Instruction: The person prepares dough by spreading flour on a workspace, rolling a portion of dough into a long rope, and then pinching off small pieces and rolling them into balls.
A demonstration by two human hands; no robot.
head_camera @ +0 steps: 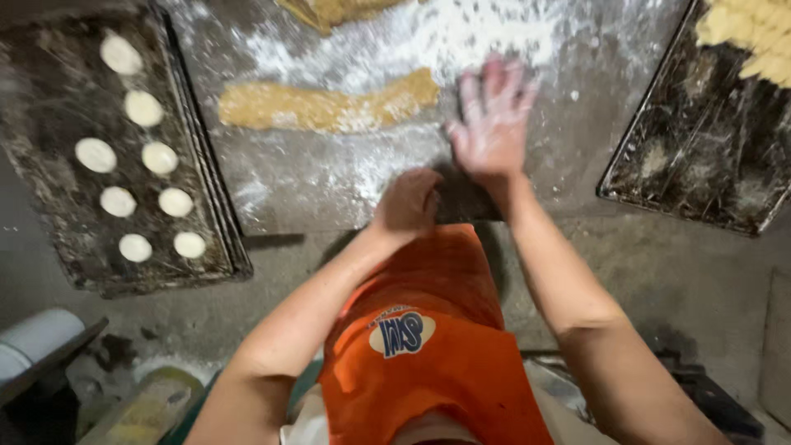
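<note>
A long yellowish roll of dough (329, 107) lies across the floured metal work surface (329, 177). My right hand (492, 119), dusted with flour, is spread flat with fingers apart on the surface just right of the roll's end, and looks blurred. My left hand (406, 203) is curled into a fist at the near edge of the surface, below the roll; I cannot tell if it holds anything. A heap of flour (461, 37) lies beyond my right hand.
A dark baking tray (49, 165) at the left carries several small round white dough discs (144, 109). Another dark tray (700, 148) at the right holds yellow dough pieces (754, 37). More dough (334, 12) sits at the far edge. My orange apron (428, 346) hangs below.
</note>
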